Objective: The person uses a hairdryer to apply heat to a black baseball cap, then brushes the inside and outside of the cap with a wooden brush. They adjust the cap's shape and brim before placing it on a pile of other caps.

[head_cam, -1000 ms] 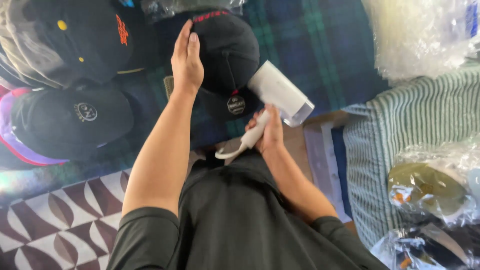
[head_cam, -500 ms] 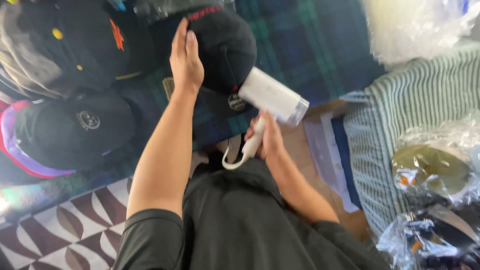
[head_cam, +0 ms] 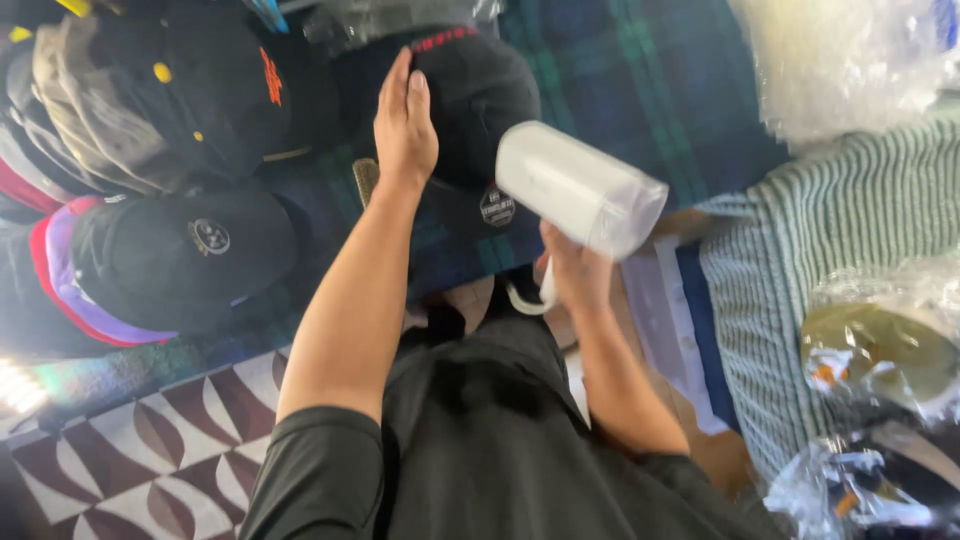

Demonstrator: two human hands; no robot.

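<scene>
Caps: at least four dark ones — under hand (head_cam: pixel 470 95), with round badge (head_cam: pixel 185 250), two stacked top left (head_cam: pixel 190 90). Lint roller (head_cam: pixel 580 190): one. Hands: two.

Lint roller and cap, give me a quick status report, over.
Left hand flat on the black cap. Right hand grips the white lint roller, raised beside the cap, not touching. Other caps piled left, clear of it.

one head-worn view looks steeply down, close over the person's torso and forearms.
</scene>
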